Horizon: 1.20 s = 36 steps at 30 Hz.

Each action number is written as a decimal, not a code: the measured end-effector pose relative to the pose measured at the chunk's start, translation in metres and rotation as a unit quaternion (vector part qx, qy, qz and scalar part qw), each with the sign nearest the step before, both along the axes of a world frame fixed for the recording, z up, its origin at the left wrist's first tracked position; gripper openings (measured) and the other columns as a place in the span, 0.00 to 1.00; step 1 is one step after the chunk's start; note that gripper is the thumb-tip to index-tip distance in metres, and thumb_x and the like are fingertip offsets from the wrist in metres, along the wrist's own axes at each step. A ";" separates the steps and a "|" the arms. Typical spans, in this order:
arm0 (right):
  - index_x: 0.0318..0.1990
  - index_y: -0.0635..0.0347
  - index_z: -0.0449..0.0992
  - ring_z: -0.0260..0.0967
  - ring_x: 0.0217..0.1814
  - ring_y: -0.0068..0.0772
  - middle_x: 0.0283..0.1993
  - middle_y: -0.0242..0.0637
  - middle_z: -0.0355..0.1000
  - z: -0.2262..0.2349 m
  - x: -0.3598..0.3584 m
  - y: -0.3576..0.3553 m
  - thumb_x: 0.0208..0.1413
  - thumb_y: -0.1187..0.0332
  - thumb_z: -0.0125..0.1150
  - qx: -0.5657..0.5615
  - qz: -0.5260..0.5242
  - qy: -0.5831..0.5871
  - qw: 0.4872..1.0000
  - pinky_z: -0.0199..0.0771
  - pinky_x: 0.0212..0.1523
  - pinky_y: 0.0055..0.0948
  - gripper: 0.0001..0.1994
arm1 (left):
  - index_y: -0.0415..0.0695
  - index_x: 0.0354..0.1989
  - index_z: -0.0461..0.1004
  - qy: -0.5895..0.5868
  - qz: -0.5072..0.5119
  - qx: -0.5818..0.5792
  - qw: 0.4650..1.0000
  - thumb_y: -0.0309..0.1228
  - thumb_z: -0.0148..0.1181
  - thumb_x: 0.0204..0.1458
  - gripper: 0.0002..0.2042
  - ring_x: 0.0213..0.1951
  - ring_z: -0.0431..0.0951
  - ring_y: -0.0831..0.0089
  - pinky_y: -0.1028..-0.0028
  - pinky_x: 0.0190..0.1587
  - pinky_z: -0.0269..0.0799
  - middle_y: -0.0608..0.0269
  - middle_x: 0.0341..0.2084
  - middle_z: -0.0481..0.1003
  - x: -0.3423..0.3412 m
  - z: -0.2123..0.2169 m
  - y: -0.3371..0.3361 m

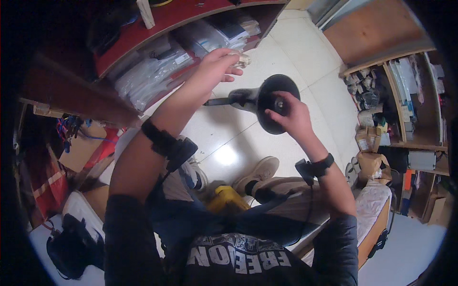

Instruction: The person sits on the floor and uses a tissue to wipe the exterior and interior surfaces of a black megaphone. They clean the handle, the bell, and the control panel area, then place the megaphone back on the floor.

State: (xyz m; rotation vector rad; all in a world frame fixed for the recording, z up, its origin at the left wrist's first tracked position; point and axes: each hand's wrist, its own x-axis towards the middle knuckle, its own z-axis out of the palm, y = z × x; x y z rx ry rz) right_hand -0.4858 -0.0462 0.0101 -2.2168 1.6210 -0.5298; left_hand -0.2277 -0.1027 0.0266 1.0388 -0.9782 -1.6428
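In front of me is a black megaphone (265, 95), its round horn facing to the right and a narrower body and handle reaching left. My right hand (295, 115) reaches over the horn's rim, with thumb and fingers bent around the centre piece inside the horn. Farther up and to the left, my left hand (219, 70) has a small crumpled off-white cloth or tissue (244, 60) at its fingertips, apart from the megaphone. Part of that grip is hidden behind the fingers.
A red shelf (176, 14) with plastic-wrapped packets (155, 78) stands at upper left. Wooden shelving (403, 107) filled with goods lines the right side. Pale tiles (243, 148) cover the floor. Something yellow (228, 198) lies between my shoes.
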 end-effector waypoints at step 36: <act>0.58 0.58 0.68 0.71 0.56 0.29 0.58 0.38 0.70 0.027 -0.034 0.001 0.64 0.65 0.54 0.203 -0.096 -0.721 0.655 0.74 0.57 0.29 0.18 | 0.34 0.48 0.64 -0.011 -0.134 -0.037 0.990 0.28 0.52 0.58 0.13 0.42 0.74 0.67 0.67 0.47 0.71 0.55 0.43 0.71 0.000 0.030 0.012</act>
